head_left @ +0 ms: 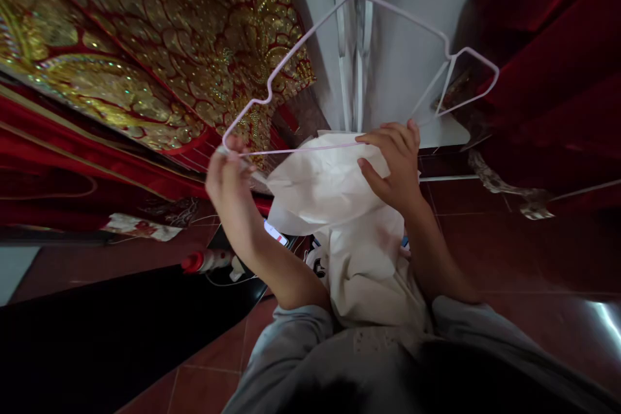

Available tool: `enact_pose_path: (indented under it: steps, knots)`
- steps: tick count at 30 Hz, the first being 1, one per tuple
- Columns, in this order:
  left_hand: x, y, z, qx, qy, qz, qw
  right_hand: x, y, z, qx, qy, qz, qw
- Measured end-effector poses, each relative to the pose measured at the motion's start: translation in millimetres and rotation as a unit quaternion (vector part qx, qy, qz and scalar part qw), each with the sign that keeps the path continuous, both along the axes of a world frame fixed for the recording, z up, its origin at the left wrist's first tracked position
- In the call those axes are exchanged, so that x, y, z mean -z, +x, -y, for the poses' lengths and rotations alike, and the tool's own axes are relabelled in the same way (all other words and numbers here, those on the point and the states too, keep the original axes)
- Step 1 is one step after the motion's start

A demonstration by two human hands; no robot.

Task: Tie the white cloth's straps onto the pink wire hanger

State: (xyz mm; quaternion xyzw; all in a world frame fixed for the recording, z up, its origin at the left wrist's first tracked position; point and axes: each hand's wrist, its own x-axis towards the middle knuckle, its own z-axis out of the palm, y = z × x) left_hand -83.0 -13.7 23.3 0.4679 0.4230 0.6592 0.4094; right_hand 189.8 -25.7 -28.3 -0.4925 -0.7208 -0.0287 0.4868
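Note:
A pale pink wire hanger (310, 35) is raised in front of me, its hook end at the top centre. My left hand (228, 171) is closed round its lower left corner, slightly blurred. White cloth (330, 181) hangs under the hanger's bottom bar and spreads down over my lap. My right hand (395, 165) lies over the bar and the cloth's upper right edge, its thumb apart from the bent fingers. Whether those fingers pinch the bar or the cloth is hard to tell.
Gold sequinned red garments (194, 45) hang on the left, dark red cloth (557, 71) on the right. A lit phone (275, 232) and a red-capped bottle (206, 261) are at the lower left. Metal poles (356, 77) stand ahead, above a red tiled floor (466, 246).

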Motion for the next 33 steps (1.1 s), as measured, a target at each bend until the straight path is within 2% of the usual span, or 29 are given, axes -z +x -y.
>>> enact_pose_path:
  steps: [1,2,4,6,7,9,11,13,16,18,20,22,25,28,31,33]
  knots:
    - [3.0,9,2,-0.022,0.007,0.003,1.0,-0.9,-1,0,-0.002,0.001,-0.002,1.0]
    - [3.7,21,4,-0.018,0.01,0.017,1.0,-2.2,-3,1,-0.005,0.001,-0.007,1.0]
    - [0.2,45,10,0.018,0.021,0.068,0.997,-5.1,-3,4,-0.027,-0.004,-0.024,0.999]
    - [-5.8,65,14,0.038,0.036,0.111,0.992,-7.6,2,7,-0.048,0.011,-0.092,0.995]
    - [-8.5,71,15,0.041,0.044,0.125,0.99,-8.4,8,8,-0.036,0.037,-0.158,0.986]
    - [-12.0,79,16,0.041,0.052,0.139,0.988,-9.3,23,9,0.028,0.096,-0.302,0.948]
    - [-13.1,83,17,0.038,0.058,0.141,0.988,-10.8,40,7,0.084,0.105,-0.389,0.912]
    - [-12.7,85,18,0.028,0.058,0.14,0.988,-14.5,52,5,0.066,0.03,-0.395,0.916]
    - [-12.2,88,18,-0.001,0.047,0.125,0.991,-25.9,54,9,-0.001,-0.087,-0.361,0.928]
    - [-12.8,89,18,-0.023,0.047,0.107,0.993,-36.1,49,17,-0.04,-0.121,-0.318,0.939]
    - [-13.9,89,15,-0.034,0.06,0.103,0.992,-46.4,44,23,-0.071,-0.125,-0.278,0.95]
    - [-15.0,87,12,-0.034,0.076,0.122,0.989,-55.8,43,24,-0.082,-0.068,-0.277,0.955]
    - [-15.6,85,10,-0.026,0.092,0.159,0.983,-67.6,49,10,-0.086,0.04,-0.3,0.949]
    - [-15.1,84,12,-0.024,0.086,0.155,0.984,-74.0,67,-12,-0.082,0.054,-0.296,0.95]
    - [-14.9,84,15,-0.011,0.072,0.126,0.989,-68.2,93,-27,-0.014,0.122,-0.295,0.948]
    - [-15.6,84,17,-0.01,0.066,0.112,0.991,-58.2,106,-28,0.052,0.205,-0.306,0.928]
